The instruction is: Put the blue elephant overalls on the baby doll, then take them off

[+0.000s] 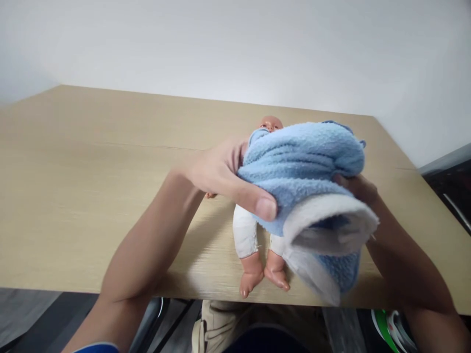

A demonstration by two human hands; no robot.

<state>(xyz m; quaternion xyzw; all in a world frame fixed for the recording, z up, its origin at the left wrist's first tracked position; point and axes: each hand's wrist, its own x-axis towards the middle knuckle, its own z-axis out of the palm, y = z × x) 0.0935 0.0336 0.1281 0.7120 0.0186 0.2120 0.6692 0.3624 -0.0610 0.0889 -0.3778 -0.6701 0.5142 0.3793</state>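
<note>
A light blue fleecy baby garment (pixel 294 162) with white cuffs is held up above the table. My left hand (pixel 231 171) grips its left side, thumb on top and the other fingers hidden behind the cloth. On the right side my right hand (pixel 356 189) has hold of the fabric, most of its fingers covered. One white-edged opening of the garment faces me. Beneath it a baby doll (pixel 246 230) lies on its back, feet toward me. The garment hides its middle; its head top, white cloth legs and bare plastic feet show.
The wooden table (pixel 91 196) reaches back to a white wall (pixel 221 49). Its front edge runs just past the doll's feet, above my lap. A dark object (pixel 452 186) stands beyond the right edge. Below lies a green and white item (pixel 384 328).
</note>
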